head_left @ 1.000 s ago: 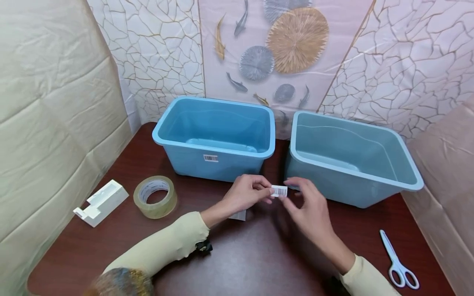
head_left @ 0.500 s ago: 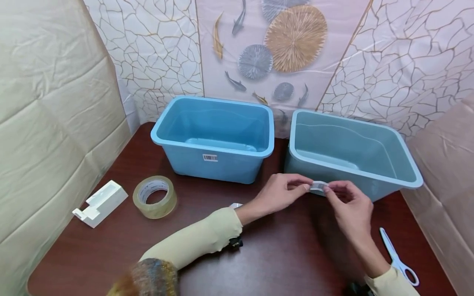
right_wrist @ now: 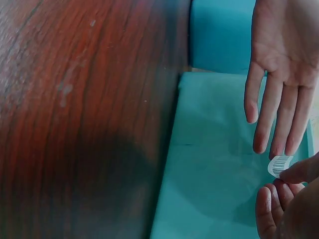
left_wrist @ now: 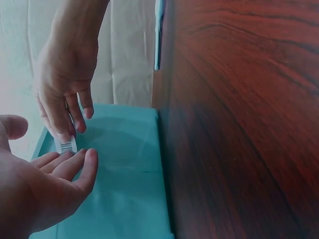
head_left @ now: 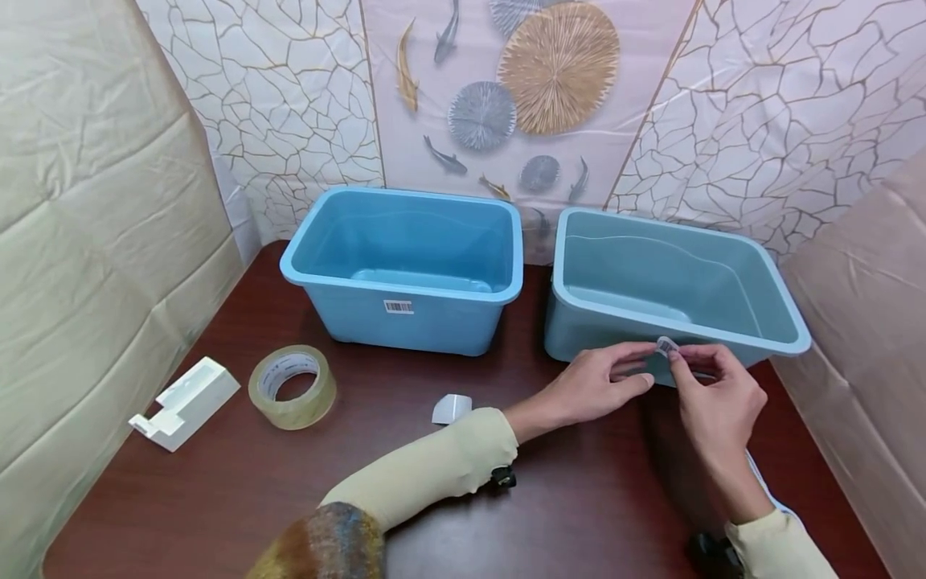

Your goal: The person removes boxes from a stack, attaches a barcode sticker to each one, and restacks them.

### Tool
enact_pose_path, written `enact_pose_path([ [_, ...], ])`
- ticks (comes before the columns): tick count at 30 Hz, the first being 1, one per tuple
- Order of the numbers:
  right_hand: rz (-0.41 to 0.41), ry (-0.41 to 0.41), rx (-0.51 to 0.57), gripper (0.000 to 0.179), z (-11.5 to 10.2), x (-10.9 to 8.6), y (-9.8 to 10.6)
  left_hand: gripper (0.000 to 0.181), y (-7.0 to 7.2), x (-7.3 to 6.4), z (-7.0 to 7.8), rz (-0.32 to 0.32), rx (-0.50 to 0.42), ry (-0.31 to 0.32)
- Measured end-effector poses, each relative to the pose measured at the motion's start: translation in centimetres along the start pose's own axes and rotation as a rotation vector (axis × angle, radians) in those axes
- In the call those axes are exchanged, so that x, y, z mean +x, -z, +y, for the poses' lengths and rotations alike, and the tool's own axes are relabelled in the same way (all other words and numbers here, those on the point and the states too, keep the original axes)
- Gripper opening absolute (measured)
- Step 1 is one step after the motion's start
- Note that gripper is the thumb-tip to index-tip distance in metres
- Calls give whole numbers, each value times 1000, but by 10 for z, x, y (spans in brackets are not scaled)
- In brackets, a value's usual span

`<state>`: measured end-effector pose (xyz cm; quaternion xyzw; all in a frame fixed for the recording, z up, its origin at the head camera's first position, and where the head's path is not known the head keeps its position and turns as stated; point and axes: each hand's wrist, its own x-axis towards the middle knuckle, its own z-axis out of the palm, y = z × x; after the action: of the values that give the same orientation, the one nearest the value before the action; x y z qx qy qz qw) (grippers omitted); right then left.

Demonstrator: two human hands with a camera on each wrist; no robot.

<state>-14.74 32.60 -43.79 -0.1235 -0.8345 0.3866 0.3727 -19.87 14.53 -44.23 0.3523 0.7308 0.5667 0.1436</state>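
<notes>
Between thumb and fingers, my right hand [head_left: 719,406] pinches a small white barcode sticker [head_left: 666,346], bent into a curve. It is at the front wall of the grey-blue tub [head_left: 582,330], just under the rim. My left hand [head_left: 589,388] has its fingers extended, their tips right at the sticker's edge and the thumb held away. In the left wrist view the barcode sticker [left_wrist: 67,146] lies over the left fingertips. From the right wrist view, the right thumb presses the lower end of the sticker [right_wrist: 279,166].
A blue tub [head_left: 448,322] stands to the left with a barcode label [head_left: 399,306] on its front. A glossy white piece of paper [head_left: 452,408] lies by the left sleeve. Further left are a roll of clear tape [head_left: 311,404] and a white plastic holder [head_left: 191,402]. Scissors [left_wrist: 158,40] lie at right.
Both hands have moved right with the sticker, to the grey-blue tub's front. The left fingers have released their pinch and straightened, while the right fingers have taken hold. The white paper has come into fuller view.
</notes>
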Motion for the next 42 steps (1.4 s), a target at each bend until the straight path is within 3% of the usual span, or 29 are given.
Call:
enact_pose_path([
  [7,37,-38,16,17,5,3,-7,50,-1,4,-1,13,29,12],
  [13,36,-59,28,21,8,4,-6,48,3,3,2,50,330,-24],
  [16,52,-85,33,23,9,0,-4,44,5,2,2,94,396,-35],
  [18,57,-103,60,25,11,-2,-3,41,5,3,1,105,384,-53],
  [22,11,-101,225,30,11,-3,-4,40,4,12,1,53,299,-82],
  [24,-13,-101,317,32,10,-1,-5,44,4,17,1,10,265,-68],
  [28,19,-112,377,32,10,2,-1,50,3,23,-1,-39,246,-31],
  [34,30,-110,521,32,13,0,0,44,6,23,-9,22,152,-67],
  [38,-21,-70,538,33,12,0,-7,44,8,26,-8,8,174,-65],
  [42,-19,-100,572,33,13,1,-9,45,13,22,-8,13,215,-27],
])
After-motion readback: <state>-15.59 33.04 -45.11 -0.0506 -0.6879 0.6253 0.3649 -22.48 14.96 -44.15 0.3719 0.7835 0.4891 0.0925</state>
